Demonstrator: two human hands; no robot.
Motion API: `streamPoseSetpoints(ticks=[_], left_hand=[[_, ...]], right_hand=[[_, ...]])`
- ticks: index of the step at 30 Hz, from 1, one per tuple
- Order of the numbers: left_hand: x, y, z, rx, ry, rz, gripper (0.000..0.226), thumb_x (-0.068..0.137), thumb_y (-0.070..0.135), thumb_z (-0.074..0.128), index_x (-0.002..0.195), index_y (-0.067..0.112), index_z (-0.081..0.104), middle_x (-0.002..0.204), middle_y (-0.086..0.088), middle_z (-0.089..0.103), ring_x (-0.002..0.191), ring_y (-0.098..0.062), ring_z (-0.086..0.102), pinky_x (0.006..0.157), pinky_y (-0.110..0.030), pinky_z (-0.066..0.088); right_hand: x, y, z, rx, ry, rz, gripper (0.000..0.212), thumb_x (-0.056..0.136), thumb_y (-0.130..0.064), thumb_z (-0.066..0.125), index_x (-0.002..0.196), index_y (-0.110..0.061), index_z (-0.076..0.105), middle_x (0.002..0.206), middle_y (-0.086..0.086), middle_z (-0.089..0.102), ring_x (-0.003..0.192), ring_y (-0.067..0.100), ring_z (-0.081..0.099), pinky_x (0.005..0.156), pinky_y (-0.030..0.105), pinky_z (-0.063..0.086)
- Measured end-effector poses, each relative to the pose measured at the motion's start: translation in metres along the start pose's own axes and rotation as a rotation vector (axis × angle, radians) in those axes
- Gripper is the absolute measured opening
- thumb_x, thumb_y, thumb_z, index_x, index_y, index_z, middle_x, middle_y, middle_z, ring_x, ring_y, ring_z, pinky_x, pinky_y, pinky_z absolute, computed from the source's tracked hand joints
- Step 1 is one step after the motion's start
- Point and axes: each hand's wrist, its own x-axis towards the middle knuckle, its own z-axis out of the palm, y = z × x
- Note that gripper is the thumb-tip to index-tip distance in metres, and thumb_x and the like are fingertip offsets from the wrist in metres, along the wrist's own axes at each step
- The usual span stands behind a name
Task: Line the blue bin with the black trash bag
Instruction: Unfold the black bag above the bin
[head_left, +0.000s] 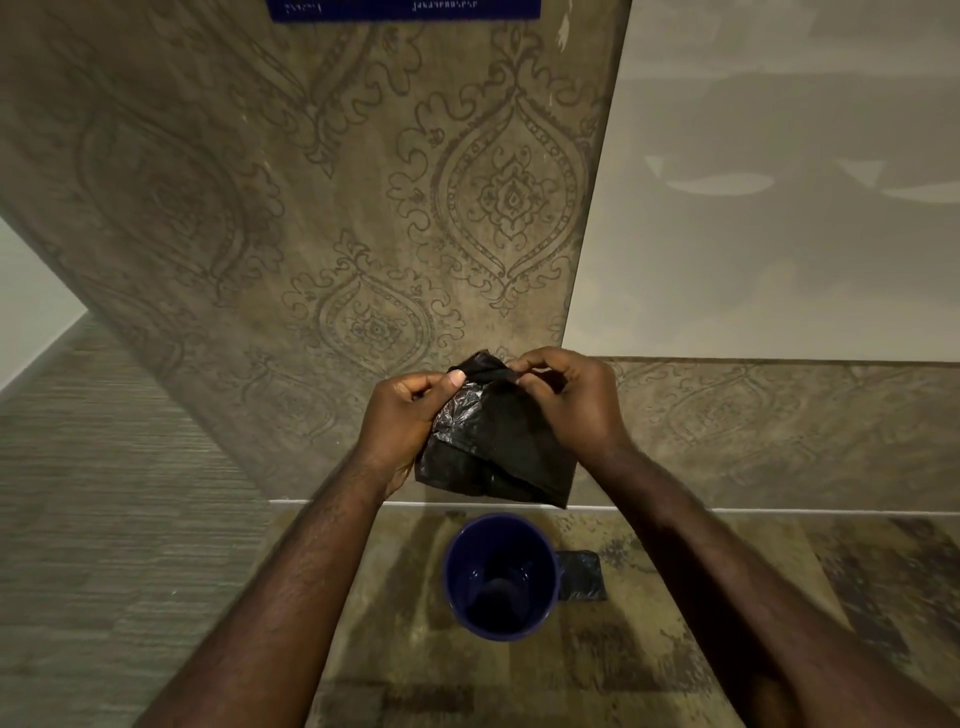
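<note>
1. Head view: my left hand (402, 415) and right hand (569, 402) are both pinched onto the top edge of the folded black trash bag (493, 447), held in the air above the blue bin (501, 577).
2. Bin stands upright on the patterned floor (675, 649), open and unlined; a second folded black bag (582, 574) lies just beside it.
3. Step in hand, as I judge it: finding the mouth. Rub the layers apart with the thumbs, shake the folds out, then lower it in.

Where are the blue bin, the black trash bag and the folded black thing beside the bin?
blue bin (448, 566), head view, left rim.
black trash bag (498, 447), head view, middle.
folded black thing (583, 574), head view, centre.
</note>
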Motion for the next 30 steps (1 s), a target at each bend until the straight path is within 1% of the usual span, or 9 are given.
streamPoseSetpoints(ticks=[5,8,11,13,16,20,22,27,30], left_hand=[[0.007,0.003,-0.017,-0.017,0.082,-0.062,0.018,0.088,0.025,0.066,0.082,0.010,0.074,0.077,-0.012,0.072,0.071,-0.022,0.066,0.068,-0.033,0.055],[0.013,0.006,-0.026,-0.045,0.127,-0.061,0.014,0.090,0.020,0.064,0.084,0.011,0.074,0.075,-0.009,0.071,0.070,-0.021,0.064,0.064,-0.029,0.052],[0.015,0.014,-0.028,-0.123,0.094,-0.072,0.010,0.090,0.013,0.063,0.090,0.009,0.072,0.077,-0.007,0.071,0.070,-0.018,0.065,0.059,-0.027,0.054],[0.015,0.020,-0.024,-0.177,0.075,-0.079,0.015,0.089,0.008,0.062,0.103,0.005,0.067,0.083,-0.008,0.070,0.069,-0.014,0.067,0.058,-0.024,0.055],[0.016,0.025,-0.011,-0.194,0.061,-0.077,0.024,0.087,0.003,0.064,0.110,0.007,0.063,0.087,-0.009,0.069,0.068,-0.012,0.066,0.055,-0.024,0.054],[0.015,0.024,0.005,-0.213,0.094,-0.074,0.027,0.084,0.003,0.069,0.108,0.011,0.061,0.102,-0.018,0.068,0.081,-0.021,0.068,0.053,-0.024,0.054],[0.015,0.022,0.013,-0.204,0.108,-0.064,0.033,0.083,0.004,0.071,0.113,0.009,0.060,0.104,-0.018,0.068,0.084,-0.023,0.069,0.054,-0.025,0.054],[0.009,0.017,0.021,-0.171,0.132,0.004,0.029,0.082,0.006,0.071,0.109,0.010,0.061,0.092,-0.016,0.069,0.078,-0.023,0.070,0.062,-0.031,0.056],[0.006,0.012,0.022,-0.145,0.160,0.041,0.023,0.085,0.006,0.069,0.105,0.015,0.061,0.083,-0.010,0.068,0.072,-0.018,0.069,0.061,-0.029,0.056]], right_hand=[[-0.011,0.022,-0.037,0.051,-0.048,0.007,0.028,0.076,0.005,0.074,0.094,-0.016,0.073,0.102,0.002,0.072,0.097,0.012,0.069,0.085,0.022,0.056],[-0.017,0.058,-0.073,-0.250,-0.072,0.058,0.026,0.073,0.005,0.077,0.094,-0.011,0.075,0.100,0.005,0.068,0.091,0.016,0.064,0.078,0.007,0.047],[-0.022,0.100,-0.106,-0.575,-0.123,0.254,0.037,0.074,0.013,0.070,0.103,-0.008,0.073,0.114,0.016,0.060,0.095,0.029,0.061,0.079,0.020,0.044],[-0.026,0.115,-0.118,-0.639,-0.048,0.417,0.048,0.075,0.015,0.059,0.115,-0.010,0.068,0.124,0.020,0.057,0.101,0.035,0.061,0.083,0.027,0.044],[-0.030,0.089,-0.101,-0.500,0.131,0.368,0.036,0.084,0.006,0.056,0.116,-0.007,0.067,0.117,0.016,0.066,0.097,0.030,0.065,0.082,0.024,0.044],[-0.039,0.004,-0.040,-0.084,-0.078,0.289,0.032,0.086,-0.024,0.070,0.118,-0.022,0.064,0.100,-0.012,0.066,0.087,-0.002,0.061,0.067,0.006,0.043],[-0.042,-0.021,-0.017,0.005,-0.157,0.281,0.045,0.077,-0.037,0.077,0.118,-0.031,0.061,0.099,-0.017,0.064,0.089,-0.002,0.060,0.071,0.010,0.048],[-0.049,-0.035,0.007,0.008,-0.148,0.228,0.063,0.060,-0.051,0.085,0.114,-0.025,0.064,0.105,-0.013,0.065,0.093,-0.002,0.060,0.075,0.014,0.050],[-0.052,-0.030,0.010,-0.124,-0.105,0.083,0.052,0.065,-0.047,0.082,0.108,-0.021,0.068,0.103,-0.011,0.059,0.090,-0.002,0.055,0.071,0.009,0.043]])
